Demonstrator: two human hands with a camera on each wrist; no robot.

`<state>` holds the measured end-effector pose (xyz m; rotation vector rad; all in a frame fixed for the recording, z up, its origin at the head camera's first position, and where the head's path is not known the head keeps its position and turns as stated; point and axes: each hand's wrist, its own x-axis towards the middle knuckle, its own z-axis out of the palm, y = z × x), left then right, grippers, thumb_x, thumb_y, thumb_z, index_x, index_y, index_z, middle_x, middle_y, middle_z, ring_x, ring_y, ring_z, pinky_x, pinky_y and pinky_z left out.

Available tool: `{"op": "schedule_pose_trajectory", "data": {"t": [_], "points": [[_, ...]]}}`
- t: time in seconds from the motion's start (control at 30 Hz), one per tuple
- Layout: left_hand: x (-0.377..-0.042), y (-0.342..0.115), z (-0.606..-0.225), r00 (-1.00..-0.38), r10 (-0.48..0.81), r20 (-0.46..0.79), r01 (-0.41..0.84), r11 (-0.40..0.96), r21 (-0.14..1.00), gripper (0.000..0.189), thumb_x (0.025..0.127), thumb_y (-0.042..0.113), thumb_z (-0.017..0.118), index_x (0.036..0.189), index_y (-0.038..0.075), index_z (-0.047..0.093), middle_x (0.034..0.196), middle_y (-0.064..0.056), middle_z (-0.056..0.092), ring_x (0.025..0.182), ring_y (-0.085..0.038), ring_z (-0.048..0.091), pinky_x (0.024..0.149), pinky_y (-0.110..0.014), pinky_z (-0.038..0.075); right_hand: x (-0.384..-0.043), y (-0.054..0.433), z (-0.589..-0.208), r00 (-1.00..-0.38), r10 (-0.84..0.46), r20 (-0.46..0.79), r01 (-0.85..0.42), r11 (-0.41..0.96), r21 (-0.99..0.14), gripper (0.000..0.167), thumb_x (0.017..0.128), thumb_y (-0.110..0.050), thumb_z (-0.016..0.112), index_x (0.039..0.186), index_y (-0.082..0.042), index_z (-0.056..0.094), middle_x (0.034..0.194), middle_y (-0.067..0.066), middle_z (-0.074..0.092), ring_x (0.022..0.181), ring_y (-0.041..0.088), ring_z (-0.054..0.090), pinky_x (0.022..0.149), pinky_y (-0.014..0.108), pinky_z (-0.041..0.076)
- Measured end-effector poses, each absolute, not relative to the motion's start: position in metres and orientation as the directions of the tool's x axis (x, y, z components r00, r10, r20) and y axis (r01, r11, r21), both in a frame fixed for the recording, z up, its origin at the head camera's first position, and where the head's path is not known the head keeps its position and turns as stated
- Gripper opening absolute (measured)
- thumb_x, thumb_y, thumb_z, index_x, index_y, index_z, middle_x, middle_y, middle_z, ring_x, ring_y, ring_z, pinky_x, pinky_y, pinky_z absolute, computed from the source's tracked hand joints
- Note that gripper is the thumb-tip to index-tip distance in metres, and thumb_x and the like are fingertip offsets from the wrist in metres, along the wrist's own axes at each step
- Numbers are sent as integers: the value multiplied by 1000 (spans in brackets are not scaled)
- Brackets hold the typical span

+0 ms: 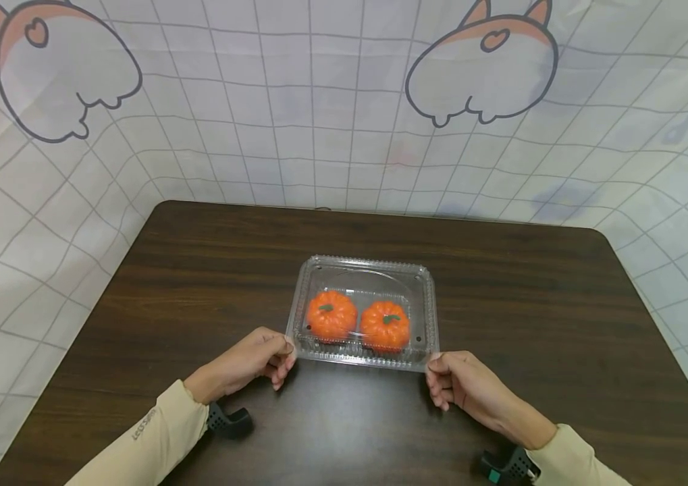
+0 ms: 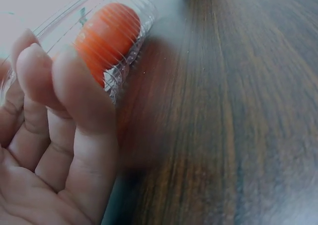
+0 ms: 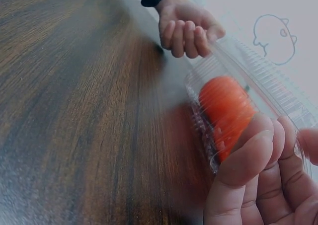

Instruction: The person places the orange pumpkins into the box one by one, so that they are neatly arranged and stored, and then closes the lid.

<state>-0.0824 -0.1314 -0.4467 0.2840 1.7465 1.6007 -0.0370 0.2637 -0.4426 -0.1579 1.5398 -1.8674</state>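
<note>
A clear plastic clamshell box (image 1: 368, 270) with its lid down lies near the middle of the dark table. Inside sit two orange toy pumpkins with green stems, the left pumpkin (image 1: 331, 316) and the right pumpkin (image 1: 385, 327), side by side. My left hand (image 1: 252, 361) pinches the box's near left corner between thumb and curled fingers. At the near right corner, my right hand (image 1: 471, 388) pinches the rim in the same way. Both wrist views show the ribbed side of the box close to the fingers, with orange showing through the plastic.
The dark wood table (image 1: 198, 270) extends around the box on all sides. Behind it hangs a white grid-patterned curtain (image 1: 331, 101) with cartoon animal drawings. Black wrist devices, such as the left wrist camera (image 1: 231, 420), sit below each wrist.
</note>
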Motion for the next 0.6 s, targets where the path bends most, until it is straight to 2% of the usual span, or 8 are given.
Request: {"op": "schedule_pose_trajectory", "data": {"t": [0.43,0.6], "points": [[-84,-131,-448,-691,594,-411,-359,211,909,33,101,13,39,80,6,63,70,-1,62,61,-13,57,58,-27,55,-38,264,-440,-740,-577,-345,450,-44,-892,31,106,-16,43,84,-17,65,75,-9,64,66,6,63,61,20,54],[-85,-131,-447,-684,597,-418,-362,220,906,32,101,14,39,82,5,63,73,0,63,64,-14,58,62,-27,55,-38,264,-441,-729,-580,-363,471,-40,-881,31,107,-17,43,85,-17,65,76,-9,65,67,5,64,62,20,55]]}}
